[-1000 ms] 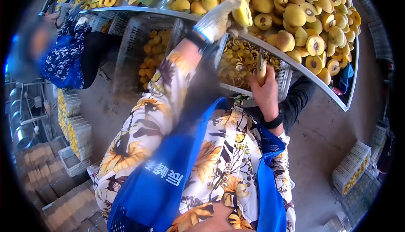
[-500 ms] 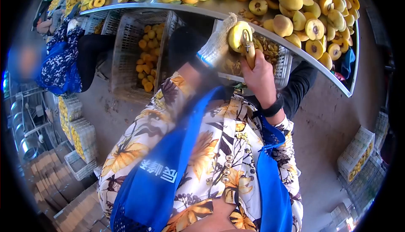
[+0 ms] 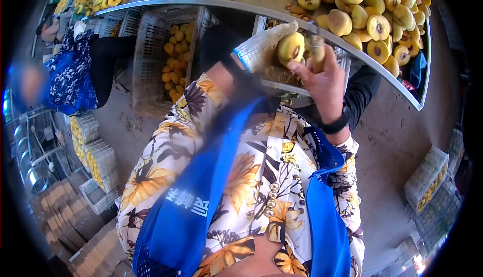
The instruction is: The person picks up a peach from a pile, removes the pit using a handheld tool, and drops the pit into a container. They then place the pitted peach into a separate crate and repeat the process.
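My left hand (image 3: 261, 45), in a whitish knitted glove with a blue edge, holds a yellow halved fruit (image 3: 291, 49) with its cut face turned outward. Bare and closed, my right hand (image 3: 324, 75) grips a wooden-handled pitting tool (image 3: 317, 50) just right of the fruit. The tool's metal end points up and is blurred. My right thumb reaches toward the fruit's lower edge; whether it touches cannot be told. Beneath both hands is a white crate (image 3: 284, 87) with scraps in it.
A metal-edged table (image 3: 226, 5) bears many halved yellow fruits (image 3: 377, 25). Left of my legs stands a crate (image 3: 143, 65) of orange fruit. Another person (image 3: 70, 81) sits at the far left. Stacked crates (image 3: 100, 164) and a crate (image 3: 426, 179) stand on the floor.
The pitting tool has come off the fruit and moved right with my right hand, now upright beside it. The fruit's cut face shows more fully. The left hand has shifted slightly.
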A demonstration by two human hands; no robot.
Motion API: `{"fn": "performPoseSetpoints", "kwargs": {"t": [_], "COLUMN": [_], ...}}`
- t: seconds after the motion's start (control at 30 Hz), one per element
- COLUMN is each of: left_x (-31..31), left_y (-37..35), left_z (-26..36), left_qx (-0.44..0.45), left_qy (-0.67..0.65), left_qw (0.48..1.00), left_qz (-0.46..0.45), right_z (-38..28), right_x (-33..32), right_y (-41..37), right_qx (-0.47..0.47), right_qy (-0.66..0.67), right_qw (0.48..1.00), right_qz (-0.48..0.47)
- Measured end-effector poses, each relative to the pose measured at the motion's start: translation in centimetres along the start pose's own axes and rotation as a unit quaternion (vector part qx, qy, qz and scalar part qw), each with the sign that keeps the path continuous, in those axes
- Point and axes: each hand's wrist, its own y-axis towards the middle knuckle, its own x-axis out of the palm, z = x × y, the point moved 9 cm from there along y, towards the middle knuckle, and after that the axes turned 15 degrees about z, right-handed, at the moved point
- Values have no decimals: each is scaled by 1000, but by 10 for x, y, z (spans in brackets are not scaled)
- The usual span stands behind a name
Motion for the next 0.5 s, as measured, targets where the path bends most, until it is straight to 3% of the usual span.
{"fn": "performPoseSetpoints", "kwargs": {"t": [0.03, 0.07, 0.13, 0.23, 0.27, 0.33, 0.37, 0.43, 0.47, 0.5], "left_x": [1, 14, 22, 15, -2, 3, 17, 22, 16, 8], "left_y": [1, -21, -16, -16, -1, -5, -20, -30, -31, -35], "left_z": [-7, 2, 10, -4, -10, -12, -1, 9, 4, -10], "left_qx": [-24, -53, 160, 100, 247, 352, 326, 161, 21, -120], "left_qy": [10, 9, 36, 62, 271, 419, 376, 275, 207, 134], "left_qw": [1000, 998, 983, 990, 927, 831, 859, 942, 976, 984], "left_qz": [-11, 42, -82, -81, -81, -98, -123, -104, -57, -11], "right_z": [-3, -4, -6, -6, -4, -1, 10, 30, 29, 36], "right_x": [6, 11, 13, 16, 17, 18, 16, 8, -2, -3], "right_y": [-1, -2, -3, -4, -5, -6, -5, -1, 6, 11], "right_qx": [-19, -57, -82, -65, -53, -71, -39, 24, 44, -19], "right_qy": [-12, -24, -3, 28, 32, 23, 41, 80, -2, -61], "right_qw": [1000, 998, 996, 998, 998, 997, 998, 996, 999, 997], "right_qz": [-21, 11, 36, -1, -21, -24, -17, -1, -21, -40]}}
